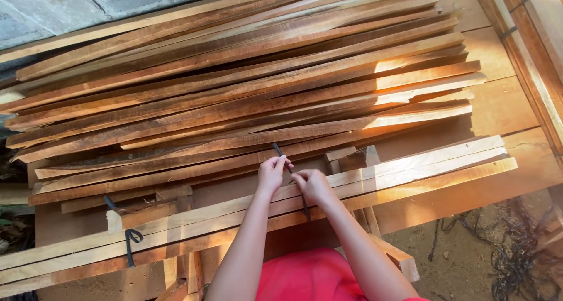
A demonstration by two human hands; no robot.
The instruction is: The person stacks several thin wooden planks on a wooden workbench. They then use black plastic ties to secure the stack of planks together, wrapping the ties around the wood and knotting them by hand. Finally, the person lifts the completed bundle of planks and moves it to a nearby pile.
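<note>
My left hand [271, 174] and my right hand [314, 185] meet over a bundle of pale wooden slats [410, 172] that runs across the front of the pile. Both hands pinch a thin black strap [279, 151]; its upper end sticks up past my left fingers and its lower end [305, 209] hangs down in front of the slats under my right wrist. A second black strap [130, 237] is knotted around the same bundle further left. Behind lies a big stack of rough brown wooden slats [246, 84].
Short wood offcuts [358, 157] and a block [146, 210] prop the boards. A wooden platform [504, 107] lies under the stack, with timber frames [536, 48] at right. Dirt ground with loose black straps [516, 242] is at lower right. My red clothing [311, 277] shows below.
</note>
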